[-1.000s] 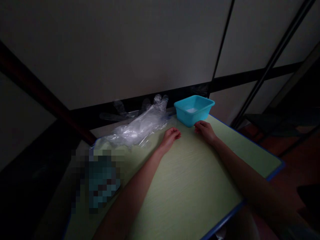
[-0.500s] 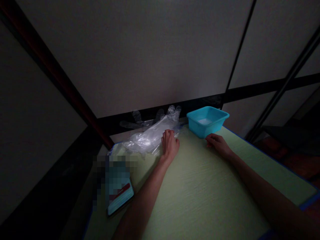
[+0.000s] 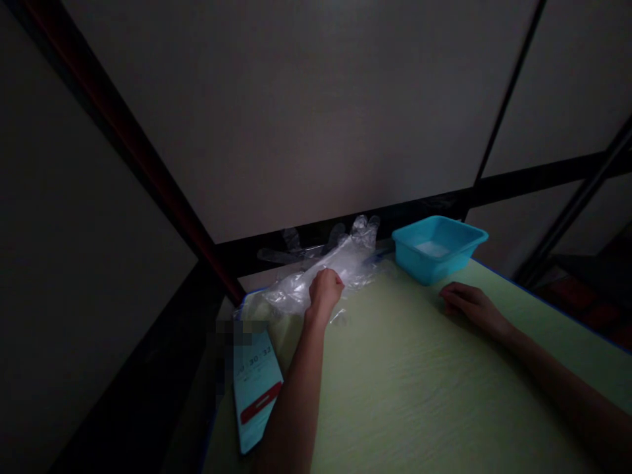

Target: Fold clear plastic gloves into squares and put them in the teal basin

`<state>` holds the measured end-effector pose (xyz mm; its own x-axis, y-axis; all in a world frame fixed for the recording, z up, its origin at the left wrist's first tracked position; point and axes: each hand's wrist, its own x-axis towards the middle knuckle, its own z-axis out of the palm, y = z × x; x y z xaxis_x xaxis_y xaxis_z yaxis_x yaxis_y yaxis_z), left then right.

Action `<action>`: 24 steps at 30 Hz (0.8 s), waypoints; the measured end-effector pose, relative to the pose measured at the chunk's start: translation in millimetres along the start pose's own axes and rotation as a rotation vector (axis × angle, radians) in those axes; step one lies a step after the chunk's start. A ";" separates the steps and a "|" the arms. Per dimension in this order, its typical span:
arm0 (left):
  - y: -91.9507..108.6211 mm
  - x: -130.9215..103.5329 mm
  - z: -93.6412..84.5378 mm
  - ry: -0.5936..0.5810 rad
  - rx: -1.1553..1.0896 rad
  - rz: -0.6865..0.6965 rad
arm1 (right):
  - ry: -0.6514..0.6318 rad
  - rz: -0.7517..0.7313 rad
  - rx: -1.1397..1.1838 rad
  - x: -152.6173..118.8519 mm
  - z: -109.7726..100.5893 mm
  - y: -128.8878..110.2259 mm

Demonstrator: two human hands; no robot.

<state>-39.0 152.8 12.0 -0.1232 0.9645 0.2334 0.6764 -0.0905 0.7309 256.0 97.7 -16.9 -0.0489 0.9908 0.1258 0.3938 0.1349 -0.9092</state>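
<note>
Thin clear plastic gloves (image 3: 296, 289) lie in a loose pile at the far edge of the table, several fingers sticking up against the wall panel. My left hand (image 3: 326, 289) is over the near side of the pile, its fingers curled closed. Whatever those fingers may grip is hidden behind the hand. Further right, my right hand (image 3: 467, 304) rests low over the table with fingers bent and closed, and nothing shows in it. Just beyond that hand stands a blue plastic basin (image 3: 429, 260), apart from the fingertips.
A lit phone or tablet (image 3: 257, 388) showing a timer lies left of my left forearm, partly blurred out. The pale green tabletop (image 3: 390, 382) has a blue edge. Behind it rises a large panelled wall (image 3: 320, 118) with a dark strip.
My left hand has shifted leftward along the gloves and its fingers have curled in. My right hand has drawn back slightly from the basin. The camera view has turned left.
</note>
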 end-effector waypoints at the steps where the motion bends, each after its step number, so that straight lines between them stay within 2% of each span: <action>1: 2.3 1.2 -2.5 0.010 -0.028 0.007 | 0.000 0.008 -0.006 -1.3 0.1 -1.8; 8: 23.3 9.3 -31.0 0.098 -0.294 0.080 | 0.015 0.014 -0.047 -3.9 1.1 -2.8; 12: 51.0 1.7 -49.0 0.104 -0.439 0.136 | 0.010 0.013 -0.023 -1.9 3.0 0.9; 14: 68.3 -11.1 -52.6 0.053 -0.622 0.233 | -0.001 0.007 0.017 -0.2 6.0 1.5; 17: 87.0 -43.1 -43.6 -0.153 -0.654 0.383 | -0.023 0.018 0.244 1.0 14.3 -1.8; 19: 88.5 -70.6 -28.4 -0.270 -0.569 0.465 | -0.099 0.081 0.510 -0.3 22.1 -7.3; 21: 80.6 -99.2 -9.9 -0.373 -0.384 0.535 | -0.249 0.148 0.710 -3.3 30.8 -13.9; 24: 60.5 -135.2 13.9 -0.490 -0.192 0.588 | -0.452 0.189 0.816 -9.0 43.6 -21.1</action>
<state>28.7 20.4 15.8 0.5800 0.7405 0.3393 0.3884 -0.6176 0.6839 208.1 86.1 -16.1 -0.4676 0.8818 -0.0618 -0.3227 -0.2354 -0.9167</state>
